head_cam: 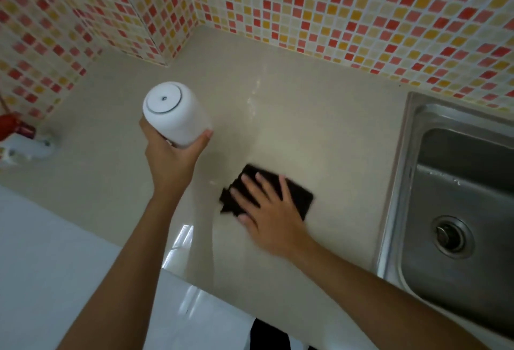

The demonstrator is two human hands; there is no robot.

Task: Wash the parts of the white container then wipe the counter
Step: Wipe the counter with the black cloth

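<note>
Mosaic tiles (333, 10) in red, orange and cream cover the two walls that meet in the corner behind everything, well beyond the fingers of both hands. Below them spreads the pale beige bench (319, 127), glossy and streaked with wet near its middle. A steel sink (411, 171) is let into it out past the little-finger side of the right hand, its round drain (452, 237) showing in the basin. The left hand (172, 155) holds the white container (173, 111) up off the bench, fingers (207, 135) wrapped round its lower body and clamped on it, the flat top with its dark ring and small centre hole tilted towards the viewer. To the right of that, the right hand (268, 210) lies palm down on a dark cloth (299, 196), fingers spread apart and pressing it flat to the bench; the cloth pokes out beyond the fingertips and on the side towards the sink. The hand is slightly blurred. Far off to the left of the left hand, at the edge of view, sit a white fitting (33, 146) and something red (12, 125) that I cannot make out.
</note>
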